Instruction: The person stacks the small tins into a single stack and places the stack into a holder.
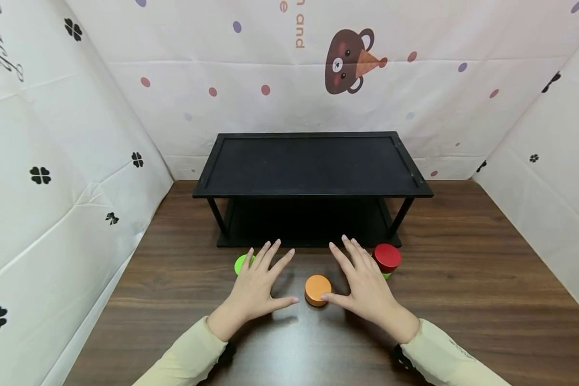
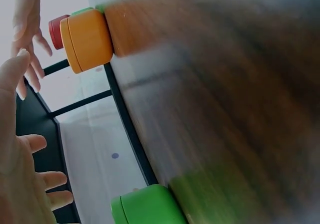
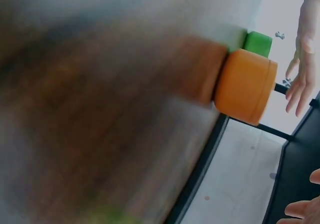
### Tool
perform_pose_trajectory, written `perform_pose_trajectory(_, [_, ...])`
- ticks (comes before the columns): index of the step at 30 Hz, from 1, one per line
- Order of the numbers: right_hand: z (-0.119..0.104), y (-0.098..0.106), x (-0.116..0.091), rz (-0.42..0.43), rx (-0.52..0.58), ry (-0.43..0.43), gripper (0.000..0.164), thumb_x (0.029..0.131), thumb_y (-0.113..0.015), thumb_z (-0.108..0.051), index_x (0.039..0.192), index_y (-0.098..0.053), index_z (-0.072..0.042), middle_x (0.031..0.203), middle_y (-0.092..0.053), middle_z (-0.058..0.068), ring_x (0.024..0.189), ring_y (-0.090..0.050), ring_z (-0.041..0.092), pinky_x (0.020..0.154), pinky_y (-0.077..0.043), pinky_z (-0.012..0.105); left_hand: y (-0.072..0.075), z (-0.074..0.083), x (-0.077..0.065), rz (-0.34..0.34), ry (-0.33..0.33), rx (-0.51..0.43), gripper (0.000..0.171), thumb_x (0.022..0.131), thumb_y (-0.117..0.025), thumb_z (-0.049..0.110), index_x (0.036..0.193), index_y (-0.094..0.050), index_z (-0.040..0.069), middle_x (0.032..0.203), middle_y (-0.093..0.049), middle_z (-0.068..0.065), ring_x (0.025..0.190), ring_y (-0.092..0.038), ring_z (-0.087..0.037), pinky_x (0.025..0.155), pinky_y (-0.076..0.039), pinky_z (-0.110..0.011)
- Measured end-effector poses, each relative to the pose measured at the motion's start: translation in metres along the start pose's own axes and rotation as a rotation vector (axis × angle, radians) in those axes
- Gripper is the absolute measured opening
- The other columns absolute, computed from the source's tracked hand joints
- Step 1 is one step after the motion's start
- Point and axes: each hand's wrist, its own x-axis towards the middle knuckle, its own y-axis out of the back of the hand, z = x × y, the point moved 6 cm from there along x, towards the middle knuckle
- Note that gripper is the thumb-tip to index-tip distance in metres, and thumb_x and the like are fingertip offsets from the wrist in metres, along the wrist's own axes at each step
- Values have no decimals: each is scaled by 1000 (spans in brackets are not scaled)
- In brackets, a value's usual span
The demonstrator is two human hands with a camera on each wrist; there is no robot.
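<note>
1. Resting flat at lower centre-left, the left hand (image 1: pixel 257 287) lies released, fingers spread, partly covering the green tin (image 1: pixel 242 262).
2. Centre: the orange tin (image 1: pixel 317 289) stands lid-on between both thumbs, contents unseen.
3. Right hand (image 1: pixel 366 287) likewise released, beside the red tin (image 1: pixel 387 258).
4. Judgement: nothing grasped yet; any pickup needs fingers curled round a tin.
5. Black shelf (image 1: pixel 313 166) behind holds nothing visible.

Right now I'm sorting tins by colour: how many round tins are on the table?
3, perhaps 4: a green tin under the left fingers, an orange tin between the hands, a red tin by the right; something green peeks beneath it.
</note>
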Motion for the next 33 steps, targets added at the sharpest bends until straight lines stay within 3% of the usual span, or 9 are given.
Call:
perform_pose_trajectory(9, [6, 16, 5, 57, 28, -30, 99, 77, -38, -82, 147, -34, -12, 149, -32, 22, 135, -33, 43, 100, -35, 63, 6, -4, 1, 67, 13, -16, 91, 77, -61, 69, 149, -32, 22, 152, -32, -16, 137, -35, -36, 105, -32, -60])
perform_pose_trajectory(15, [13, 24, 5, 72, 32, -61, 99, 76, -41, -82, 149, -31, -15, 149, -32, 23, 135, -32, 43, 100, -34, 63, 10, -9, 2, 103, 23, -13, 90, 75, -64, 67, 148, -36, 21, 149, -35, -16, 135, -38, -35, 103, -34, -60])
perform_pose_trajectory(20, [19, 28, 4, 77, 42, -86, 100, 75, -48, -80, 149, -31, -15, 149, -31, 23, 136, -30, 43, 100, -33, 64, 12, -13, 2, 111, 36, -17, 90, 75, -66, 65, 147, -37, 20, 148, -37, -16, 134, -39, -36, 103, -35, -60])
perform_pose_trajectory(27, [27, 31, 0, 107, 30, -100, 99, 76, -41, -82, 148, -32, -14, 148, -32, 23, 135, -30, 44, 96, -34, 67, 10, -19, 0, 123, 48, -29, 88, 76, -65, 65, 146, -38, 19, 147, -38, -17, 132, -41, -37, 101, -37, -59])
perform_pose_trajectory(33, [36, 36, -3, 147, 25, -114, 100, 75, -43, -82, 145, -37, -10, 146, -35, 24, 133, -33, 45, 96, -34, 66, 8, -27, 0, 124, 72, -34, 87, 77, -65, 63, 146, -38, 19, 147, -38, -17, 131, -41, -37, 100, -37, -60])
